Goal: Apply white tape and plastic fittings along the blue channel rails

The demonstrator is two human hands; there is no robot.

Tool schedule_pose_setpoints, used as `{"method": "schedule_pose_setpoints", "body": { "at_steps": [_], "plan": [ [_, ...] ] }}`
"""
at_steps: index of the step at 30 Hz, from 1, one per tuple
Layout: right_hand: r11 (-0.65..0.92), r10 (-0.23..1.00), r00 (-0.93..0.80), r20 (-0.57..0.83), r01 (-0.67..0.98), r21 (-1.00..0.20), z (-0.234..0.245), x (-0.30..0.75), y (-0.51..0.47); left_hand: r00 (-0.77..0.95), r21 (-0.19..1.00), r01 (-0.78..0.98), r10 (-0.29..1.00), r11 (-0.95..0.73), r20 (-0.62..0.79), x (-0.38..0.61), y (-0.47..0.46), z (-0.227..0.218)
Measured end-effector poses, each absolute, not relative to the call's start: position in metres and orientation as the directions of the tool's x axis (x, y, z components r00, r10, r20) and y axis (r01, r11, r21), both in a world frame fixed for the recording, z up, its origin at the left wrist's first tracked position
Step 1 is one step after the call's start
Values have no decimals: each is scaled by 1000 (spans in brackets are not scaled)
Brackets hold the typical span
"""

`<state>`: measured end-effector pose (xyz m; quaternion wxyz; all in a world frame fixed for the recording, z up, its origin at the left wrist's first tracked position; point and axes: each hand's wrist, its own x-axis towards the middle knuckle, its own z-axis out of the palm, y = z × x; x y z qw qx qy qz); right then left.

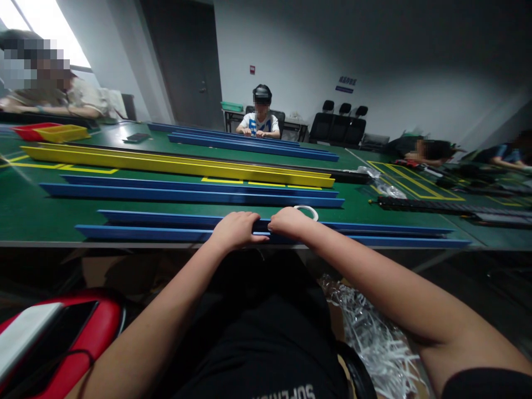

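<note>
Both my hands rest at the near edge of a green table [25,210], side by side. My left hand [235,228] lies with its fingers curled over the nearest long blue rail [374,233]. My right hand [291,221] is closed next to it, fingers bent on the same rail, and a small white ring [306,209] shows just behind its knuckles. Whether the ring is held or only lies there is unclear.
More long blue rails [187,191] and a long yellow rail [174,163] run across the table. Red and yellow trays [54,132] stand far left. Clear plastic bags [386,188] lie at the right. People sit at the far side and both ends. White shredded packing [374,338] lies below.
</note>
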<state>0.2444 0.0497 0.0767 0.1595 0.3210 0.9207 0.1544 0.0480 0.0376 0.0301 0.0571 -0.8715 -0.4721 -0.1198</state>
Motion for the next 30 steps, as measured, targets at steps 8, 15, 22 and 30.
{"method": "schedule_pose_setpoints", "body": {
  "at_steps": [8, 15, 22, 30],
  "plan": [
    [748, 604, -796, -48, 545, 379, 65, 289, 59, 519, 15, 841, 814, -541, 262, 50, 37, 29],
    [789, 501, -857, -118, 397, 469, 71, 311, 55, 517, -13, 846, 814, -533, 265, 50, 36, 29],
    [819, 443, -880, -173, 318, 478, 72, 301, 57, 521, -29, 845, 811, -533, 268, 50, 34, 28],
    [824, 208, -974, -87, 126, 553, 56, 299, 79, 528, -40, 841, 801, -540, 283, 49, 33, 27]
  ]
}}
